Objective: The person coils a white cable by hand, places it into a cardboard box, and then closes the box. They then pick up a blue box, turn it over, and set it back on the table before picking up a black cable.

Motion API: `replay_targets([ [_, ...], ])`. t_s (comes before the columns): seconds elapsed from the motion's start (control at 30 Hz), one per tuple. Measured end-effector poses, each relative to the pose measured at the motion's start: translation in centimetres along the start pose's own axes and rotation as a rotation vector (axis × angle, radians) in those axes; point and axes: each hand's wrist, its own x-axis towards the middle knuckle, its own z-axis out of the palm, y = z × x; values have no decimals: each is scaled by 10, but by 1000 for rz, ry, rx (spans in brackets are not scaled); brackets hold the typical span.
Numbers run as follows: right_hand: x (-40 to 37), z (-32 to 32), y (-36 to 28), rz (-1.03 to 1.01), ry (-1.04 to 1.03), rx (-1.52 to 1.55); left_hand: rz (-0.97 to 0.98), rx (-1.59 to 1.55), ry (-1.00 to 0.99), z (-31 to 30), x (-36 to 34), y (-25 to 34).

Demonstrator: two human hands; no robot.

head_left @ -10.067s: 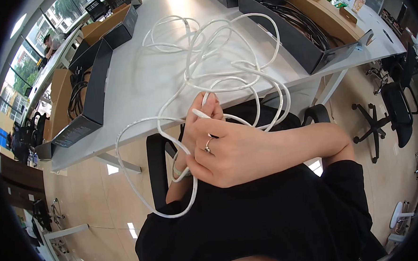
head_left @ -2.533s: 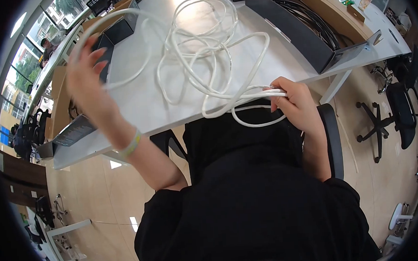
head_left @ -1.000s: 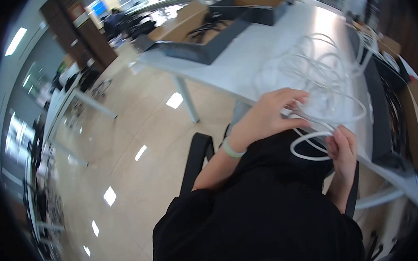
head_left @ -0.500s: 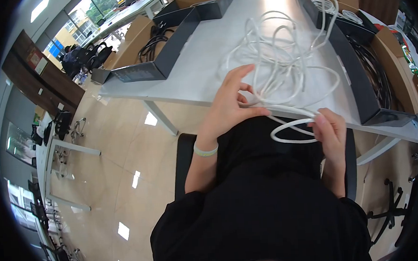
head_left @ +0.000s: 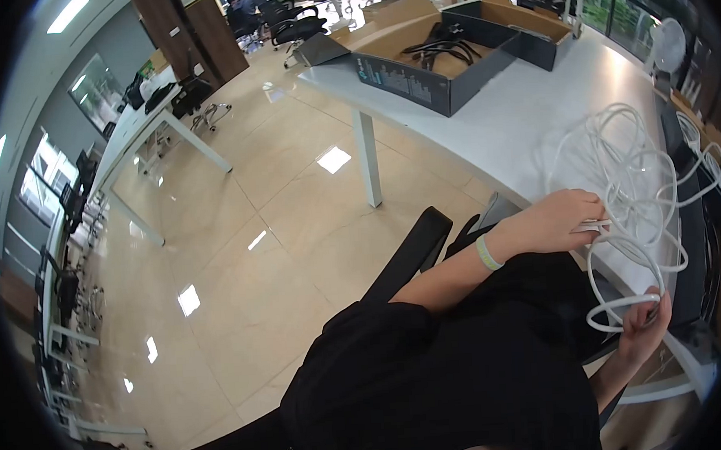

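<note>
White tabletop shining under the light now, and at the near edge of the table (head_left: 526, 118) a white cable (head_left: 625, 196) is being handled, its tangled loops spread over the top and hanging past the edge. Strands are gripped by the left hand (head_left: 566, 219), fingers curled nearly closed. Just beyond the table's edge, more loops are pinched in the right hand (head_left: 646, 324), its fingers bent inward and partly hidden. On the table's far left corner, black cables (head_left: 443, 49) are held in an open dark box (head_left: 410, 84), beside another open box (head_left: 540, 46). Well past the table, an office chair (head_left: 294, 23) is seen.
</note>
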Motion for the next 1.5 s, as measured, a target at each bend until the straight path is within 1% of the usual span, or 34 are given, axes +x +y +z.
replay_targets([
  [0.07, 1, -3, -2, -25, -31, 3, -13, -29, 61, -7, 4, 5],
  [0.13, 2, -11, -3, -46, -75, -116, 119, 83, 214, -14, 7, 5],
  [0.17, 6, -21, -4, -20, -299, -104, 118, 88, 222, -17, 9, 7],
  [0.23, 9, -20, -6, -21, -342, -115, 305, 189, 401, -22, 12, 10],
  [0.27, 10, -19, -7, -22, -374, -123, 305, 195, 406, -24, 12, 13],
  [0.33, 14, -19, -10, -22, -389, -114, 200, 92, 320, -28, 9, 18],
  [0.37, 15, -18, -10, -22, -395, -104, 197, 93, 320, -29, 8, 22],
  [0.4, 15, -16, -10, -18, -391, -102, 135, 41, 333, -28, 7, 26],
  [0.43, 14, -11, -10, 14, -174, -44, 74, -14, 342, -26, 6, 29],
  [0.47, 14, -7, -11, 44, 43, 11, 72, -21, 338, -23, 5, 29],
  [0.53, 18, -8, -14, 83, 20, 10, 27, -55, 465, -20, 5, 29],
  [0.57, 23, -15, -13, 82, -43, 40, 24, -54, 464, -21, 4, 31],
  [0.63, 29, -20, -12, 90, -161, 105, -159, -160, 452, -25, 3, 36],
  [0.67, 30, -19, -12, 94, -161, 107, -163, -157, 451, -21, 2, 33],
  [0.73, 32, -12, -13, 71, -95, 152, -108, -521, 493, -15, 3, 24],
  [0.77, 33, -10, -13, 71, -90, 155, -110, -522, 488, -13, 2, 22],
  [0.83, 35, -7, -13, 2, 42, 191, -187, -729, 518, -16, 0, 23],
  [0.87, 37, -10, -14, 2, 46, 194, -189, -728, 513, -18, -1, 23],
  [0.93, 43, -21, -16, -37, 21, 297, -259, -968, 585, -21, -3, 21],
  [0.97, 45, -28, -17, -66, -11, 293, -260, -967, 586, -23, -4, 19],
  [1.0, 47, -34, -18, -63, -11, 292, -275, -1162, 667, -24, -6, 16],
  [1.03, 50, -39, -20, -104, -50, 307, -289, -1358, 746, -26, -8, 12],
  [1.07, 51, -41, -22, -145, -89, 323, -290, -1359, 747, -27, -11, 6],
  [1.1, 51, -40, -23, -188, -31, 330, -275, -1457, 825, -29, -14, -2],
  [1.13, 52, -39, -23, -188, -30, 328, -259, -1555, 902, -29, -17, -9],
  [1.17, 51, -37, -24, -197, 15, 319, -260, -1557, 900, -29, -20, -16],
  [1.23, 50, -38, -21, -212, 64, 312, -209, -1703, 962, -29, -23, -26],
  [1.3, 51, -38, -13, -152, -30, 351, -214, -1757, 980, -24, -22, -31],
  [1.33, 49, -34, -12, -158, -27, 350, -219, -1808, 1008, -22, -21, -33],
  [1.4, 42, -21, -11, -166, 84, 278, -230, -1820, 983, -17, -17, -35],
  [1.5, 38, -20, -10, -166, 76, 257, -267, -1817, 948, -10, -9, -33],
])
